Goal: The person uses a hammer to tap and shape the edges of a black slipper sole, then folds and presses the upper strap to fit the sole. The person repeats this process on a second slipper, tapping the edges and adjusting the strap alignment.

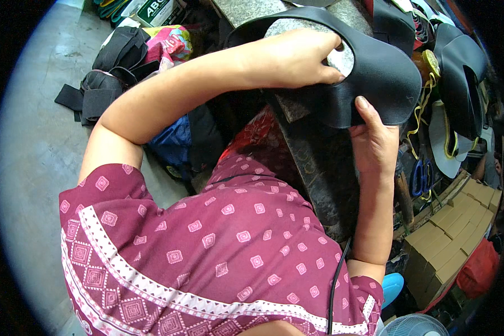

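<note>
Supporting the curved black piece (383, 61), lying toward two o'clock, evenly from both sides seems advisable, its rim left uncreased. At one o'clock, its opening is overlaid by the left hand (302, 59), thumb and forefinger apart at the rim; whether anything is clamped cannot be told. Between two and three, its near edge is gripped by the right hand (375, 137), thumb on top, fingers hidden.

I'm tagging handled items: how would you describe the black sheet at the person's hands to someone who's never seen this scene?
From the patterned maroon shirt, look up to the grey-topped bench. Over it is a smooth, curved black sheet with a large opening. Unlike the black pieces to its right, it has the left hand at its opening and the right hand gripping its lower edge.
</note>
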A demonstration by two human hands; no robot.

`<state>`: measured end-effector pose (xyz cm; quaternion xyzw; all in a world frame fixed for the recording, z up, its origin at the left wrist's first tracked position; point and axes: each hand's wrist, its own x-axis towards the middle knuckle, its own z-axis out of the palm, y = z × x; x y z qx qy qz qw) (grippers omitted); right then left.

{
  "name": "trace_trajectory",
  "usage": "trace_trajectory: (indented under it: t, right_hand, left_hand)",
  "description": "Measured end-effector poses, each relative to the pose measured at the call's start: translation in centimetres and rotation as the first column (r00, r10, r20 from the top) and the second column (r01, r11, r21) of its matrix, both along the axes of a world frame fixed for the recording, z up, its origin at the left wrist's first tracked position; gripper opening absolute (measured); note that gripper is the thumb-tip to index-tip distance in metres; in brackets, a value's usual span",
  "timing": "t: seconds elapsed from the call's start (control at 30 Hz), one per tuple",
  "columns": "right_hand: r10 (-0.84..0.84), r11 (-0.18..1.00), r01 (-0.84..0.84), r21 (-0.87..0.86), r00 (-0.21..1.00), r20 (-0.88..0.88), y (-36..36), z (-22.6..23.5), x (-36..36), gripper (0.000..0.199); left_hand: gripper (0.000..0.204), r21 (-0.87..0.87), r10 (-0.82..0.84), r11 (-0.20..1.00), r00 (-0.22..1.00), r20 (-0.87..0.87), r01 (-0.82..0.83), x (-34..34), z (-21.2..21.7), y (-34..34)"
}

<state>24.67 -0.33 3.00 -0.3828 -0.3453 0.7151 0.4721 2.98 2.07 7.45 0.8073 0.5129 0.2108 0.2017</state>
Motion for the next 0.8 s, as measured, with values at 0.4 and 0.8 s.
trace_trajectory:
  t: [0.4,0.8]
  right_hand:
    - [-0.072,0.997,0.071,0.036,0.997,0.008,0.0,-0.5,-0.2,0.034]
    - [-0.004,0.998,-0.014,0.066,0.964,0.265,-0.1,0.3,-0.5,0.023]
  left_hand:
    - [0.026,-0.073,-0.115,0.988,0.964,0.24,0.136,0.5,0.1,-2.1]
    - [0.025,-0.635,0.318,0.738,0.712,0.626,0.229,0.8,-1.4,-2.6]
